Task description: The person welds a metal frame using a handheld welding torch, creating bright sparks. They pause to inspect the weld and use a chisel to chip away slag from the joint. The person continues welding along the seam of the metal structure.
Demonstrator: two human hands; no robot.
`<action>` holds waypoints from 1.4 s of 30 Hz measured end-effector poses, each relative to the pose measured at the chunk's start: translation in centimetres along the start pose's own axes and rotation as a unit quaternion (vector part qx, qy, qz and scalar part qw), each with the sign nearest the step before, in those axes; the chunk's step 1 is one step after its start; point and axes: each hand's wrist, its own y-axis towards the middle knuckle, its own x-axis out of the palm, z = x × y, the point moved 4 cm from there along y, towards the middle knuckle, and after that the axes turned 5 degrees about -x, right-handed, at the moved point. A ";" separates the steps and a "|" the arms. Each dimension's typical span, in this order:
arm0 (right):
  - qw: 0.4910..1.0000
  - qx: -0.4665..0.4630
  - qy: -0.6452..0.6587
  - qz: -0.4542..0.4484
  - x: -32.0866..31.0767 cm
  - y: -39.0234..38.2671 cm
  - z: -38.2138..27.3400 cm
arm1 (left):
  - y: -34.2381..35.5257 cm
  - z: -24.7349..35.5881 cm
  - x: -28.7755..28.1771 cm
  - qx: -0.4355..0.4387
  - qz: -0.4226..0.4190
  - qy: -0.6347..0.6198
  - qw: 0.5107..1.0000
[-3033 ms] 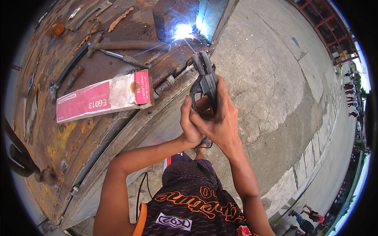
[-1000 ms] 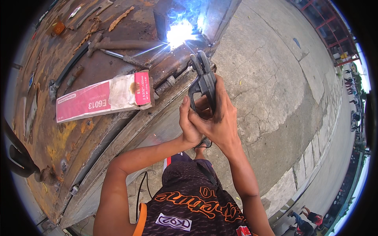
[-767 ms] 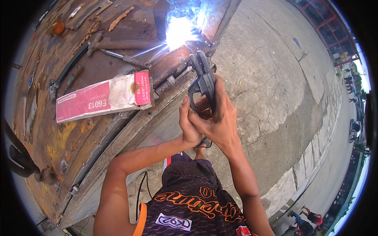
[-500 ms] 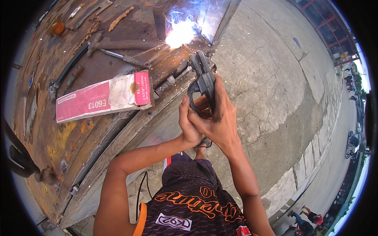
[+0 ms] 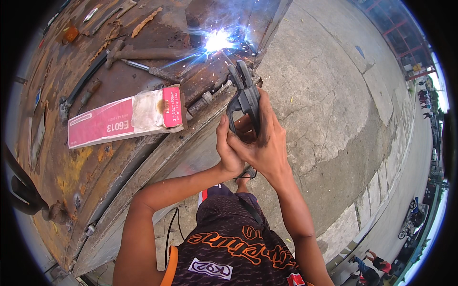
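At the centre of the frame we wrap our right hand [image 5: 267, 148] tightly around the dark electrode holder [image 5: 244, 97], our left hand [image 5: 228, 155] cupped closed beneath it. Its tip points at a bright arc [image 5: 218, 40], the rod itself probably lost in glare. A pink electrode box [image 5: 124, 121] lies at left on the rusty steel plate [image 5: 71, 162]; cracked concrete [image 5: 324, 105] spreads right.

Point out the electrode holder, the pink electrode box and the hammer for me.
electrode holder [image 5: 245, 97], head view, on its dark clamp body above the hands.
pink electrode box [image 5: 107, 126], head view, on its pink face.
hammer [image 5: 148, 53], head view, on its rusty handle, left of the arc.
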 end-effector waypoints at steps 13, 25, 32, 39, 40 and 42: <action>1.000 0.009 0.006 -0.005 0.1 0.0 0.1 | 0.0 0.0 0.0 -0.011 0.033 0.024 0.999; 1.000 0.010 0.007 -0.007 0.1 0.2 0.0 | 0.1 0.0 -0.2 -0.013 0.038 0.040 0.998; 1.000 -0.002 0.002 -0.002 0.1 0.2 0.0 | 0.0 0.1 0.0 -0.006 0.032 0.037 0.999; 1.000 0.009 0.007 -0.013 0.3 0.2 0.2 | 0.0 0.2 -0.1 -0.005 0.040 0.049 0.998; 1.000 0.004 0.006 -0.011 0.3 0.2 0.1 | 0.0 0.2 0.0 -0.005 0.038 0.050 0.998; 1.000 -0.006 0.005 -0.005 0.2 0.3 0.1 | 0.0 0.3 0.0 -0.006 0.039 0.051 0.998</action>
